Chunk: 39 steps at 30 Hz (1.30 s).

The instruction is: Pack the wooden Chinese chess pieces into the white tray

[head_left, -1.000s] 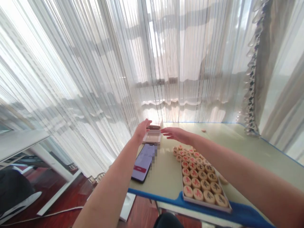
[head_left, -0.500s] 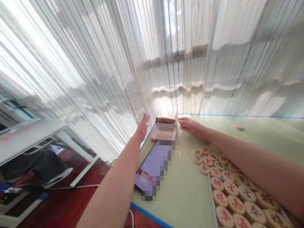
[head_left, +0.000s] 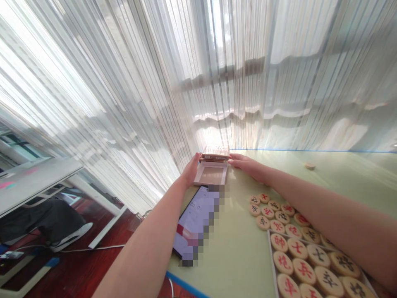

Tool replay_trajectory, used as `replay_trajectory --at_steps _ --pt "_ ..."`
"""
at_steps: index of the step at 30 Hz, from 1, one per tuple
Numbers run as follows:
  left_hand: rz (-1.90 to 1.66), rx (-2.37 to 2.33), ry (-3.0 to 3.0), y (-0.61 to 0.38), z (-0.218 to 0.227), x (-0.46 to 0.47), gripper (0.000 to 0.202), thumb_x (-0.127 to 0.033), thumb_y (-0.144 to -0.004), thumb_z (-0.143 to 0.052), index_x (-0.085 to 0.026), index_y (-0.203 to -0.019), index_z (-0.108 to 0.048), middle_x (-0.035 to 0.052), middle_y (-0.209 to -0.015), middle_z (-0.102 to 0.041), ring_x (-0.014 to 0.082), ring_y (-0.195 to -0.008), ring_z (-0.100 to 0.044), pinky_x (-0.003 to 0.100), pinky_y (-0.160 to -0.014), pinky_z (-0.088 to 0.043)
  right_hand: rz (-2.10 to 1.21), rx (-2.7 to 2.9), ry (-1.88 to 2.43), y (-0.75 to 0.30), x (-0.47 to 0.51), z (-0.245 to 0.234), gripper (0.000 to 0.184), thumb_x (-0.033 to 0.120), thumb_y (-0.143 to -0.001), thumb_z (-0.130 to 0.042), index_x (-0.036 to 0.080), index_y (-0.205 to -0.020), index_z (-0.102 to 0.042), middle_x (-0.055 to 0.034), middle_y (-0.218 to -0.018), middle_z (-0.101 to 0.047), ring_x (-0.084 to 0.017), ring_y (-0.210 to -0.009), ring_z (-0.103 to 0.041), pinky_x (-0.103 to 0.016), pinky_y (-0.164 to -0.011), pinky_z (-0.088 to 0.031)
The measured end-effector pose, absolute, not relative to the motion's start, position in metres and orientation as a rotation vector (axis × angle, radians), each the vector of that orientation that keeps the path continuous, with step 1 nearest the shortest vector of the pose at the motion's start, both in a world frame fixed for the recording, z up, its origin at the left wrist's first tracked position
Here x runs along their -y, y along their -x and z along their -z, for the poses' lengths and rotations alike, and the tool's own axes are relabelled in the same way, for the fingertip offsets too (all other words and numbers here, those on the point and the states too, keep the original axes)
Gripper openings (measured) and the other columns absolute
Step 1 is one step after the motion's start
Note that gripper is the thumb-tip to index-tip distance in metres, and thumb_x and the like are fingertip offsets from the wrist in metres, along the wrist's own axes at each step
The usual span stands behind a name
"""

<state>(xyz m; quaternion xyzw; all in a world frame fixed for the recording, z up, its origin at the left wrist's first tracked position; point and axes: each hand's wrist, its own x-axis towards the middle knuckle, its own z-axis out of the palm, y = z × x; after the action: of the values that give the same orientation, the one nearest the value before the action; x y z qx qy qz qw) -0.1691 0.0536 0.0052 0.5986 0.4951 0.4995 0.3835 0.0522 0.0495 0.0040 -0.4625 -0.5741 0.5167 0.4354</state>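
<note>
At the far end of the table, my left hand [head_left: 191,169] and my right hand [head_left: 246,165] press from both sides on a flat printed cardboard box [head_left: 216,151] with a barcode on its near edge. Their fingertips meet its left and right edges; the far fingers are partly hidden. Just in front of it lies a shallow open white tray [head_left: 198,176]. A phone [head_left: 197,219] with a lit screen, partly pixelated, rests nearer to me. Round wooden Chinese chess pieces [head_left: 267,212] lie loose under my right forearm.
A white box [head_left: 272,256] at the lower right holds more chess pieces in rows. One piece [head_left: 309,165] lies alone at the far right. Sheer curtains [head_left: 242,82] hang behind the table. A white desk [head_left: 40,178] stands left, above a red floor.
Both hands have closed in from either side and now touch the printed box. The box looks slightly raised from what is under it. The view has shifted a little.
</note>
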Motion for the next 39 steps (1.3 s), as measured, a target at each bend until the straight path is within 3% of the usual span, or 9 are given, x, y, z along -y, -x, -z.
replay_trajectory --at_steps 4,8,14,18,21,25,32,35,39 --pt "-1.334 -1.295 -1.515 0.171 -0.003 -0.057 0.058 -0.064 -0.077 -0.042 -0.017 -0.102 -0.063 0.0121 -0.120 -0.060 0.0268 -0.116 -0.051 0.039 -0.100 -0.033 -1.344 1.284 1.154 -0.053 -0.053 -0.003 0.029 0.022 -0.072 -0.064 0.016 -0.101 -0.062 -0.0090 -0.115 -0.061 -0.021 -0.108 -0.055 -0.031 -0.095 -0.044" --pt "-1.356 -1.233 -1.539 0.173 -0.002 -0.058 0.055 -0.062 -0.075 -0.047 -0.012 -0.089 -0.066 0.0124 -0.101 -0.066 0.0248 -0.095 -0.062 0.039 -0.094 -0.038 -1.424 1.098 1.139 -0.054 -0.057 -0.005 0.004 0.014 -0.074 -0.060 0.014 -0.079 -0.061 -0.0091 -0.094 -0.065 -0.018 -0.096 -0.059 -0.026 -0.087 -0.050" --pt "-1.267 -1.194 -1.567 0.167 -0.008 -0.053 0.047 -0.056 -0.075 -0.052 -0.012 -0.080 -0.068 0.0103 -0.086 -0.069 0.0228 -0.081 -0.065 0.041 -0.092 -0.039 -1.410 1.002 1.164 -0.058 -0.065 -0.002 0.009 0.008 -0.077 -0.056 0.016 -0.073 -0.055 -0.0052 -0.076 -0.061 -0.011 -0.068 -0.059 -0.020 -0.067 -0.053" --pt "-1.122 -1.265 -1.628 0.164 -0.010 -0.048 0.039 -0.050 -0.073 -0.057 -0.013 -0.072 -0.071 0.0096 -0.075 -0.071 0.0228 -0.079 -0.065 0.040 -0.090 -0.042 -1.440 1.016 1.210 -0.062 -0.068 -0.001 0.018 -0.001 -0.069 -0.057 0.016 -0.075 -0.054 -0.0021 -0.066 -0.057 -0.009 -0.054 -0.054 -0.020 -0.054 -0.051" --pt "-1.113 -1.314 -1.673 0.165 -0.009 -0.048 0.033 -0.046 -0.073 -0.058 -0.016 -0.071 -0.071 0.0078 -0.076 -0.071 0.0223 -0.081 -0.065 0.039 -0.091 -0.042 -1.458 1.028 1.214 -0.064 -0.068 -0.003 0.011 0.007 -0.073 -0.058 0.016 -0.076 -0.053 -0.0013 -0.064 -0.054 -0.010 -0.052 -0.053 -0.020 -0.050 -0.050" --pt "-1.102 -1.347 -1.712 0.165 -0.006 -0.049 0.030 -0.044 -0.071 -0.059 -0.017 -0.065 -0.070 0.0063 -0.074 -0.071 0.0215 -0.079 -0.064 0.037 -0.088 -0.043 -1.490 1.044 1.194 -0.064 -0.068 -0.006 0.005 0.017 -0.078 -0.057 0.018 -0.076 -0.052 -0.0009 -0.063 -0.054 -0.011 -0.056 -0.056 -0.022 -0.057 -0.054" --pt "-1.147 -1.389 -1.828 0.166 -0.009 -0.046 0.030 -0.044 -0.070 -0.060 -0.016 -0.068 -0.069 0.0059 -0.073 -0.071 0.0214 -0.077 -0.064 0.035 -0.080 -0.046 -1.536 1.088 1.176 -0.065 -0.067 -0.007 0.012 0.005 -0.073 -0.055 0.016 -0.072 -0.055 -0.0043 -0.067 -0.062 -0.014 -0.067 -0.062 -0.025 -0.068 -0.055" --pt "-1.280 -1.373 -1.760 0.168 -0.011 -0.048 0.028 -0.042 -0.068 -0.063 -0.016 -0.075 -0.069 0.0063 -0.077 -0.070 0.0215 -0.077 -0.064 0.036 -0.079 -0.046 -1.577 1.177 1.154 -0.068 -0.065 -0.012 0.010 0.005 -0.072 -0.058 0.011 -0.079 -0.059 -0.0084 -0.077 -0.066 -0.016 -0.074 -0.064 -0.027 -0.074 -0.055" --pt "-1.364 -1.269 -1.644 0.168 -0.012 -0.050 0.038 -0.040 -0.064 -0.069 -0.015 -0.093 -0.067 0.0082 -0.095 -0.069 0.0211 -0.084 -0.064 0.038 -0.083 -0.047 -1.606 1.438 1.116 -0.067 -0.057 -0.023 0.018 0.007 -0.069 -0.065 0.011 -0.086 -0.064 -0.0101 -0.087 -0.068 -0.018 -0.084 -0.064 -0.031 -0.082 -0.053"
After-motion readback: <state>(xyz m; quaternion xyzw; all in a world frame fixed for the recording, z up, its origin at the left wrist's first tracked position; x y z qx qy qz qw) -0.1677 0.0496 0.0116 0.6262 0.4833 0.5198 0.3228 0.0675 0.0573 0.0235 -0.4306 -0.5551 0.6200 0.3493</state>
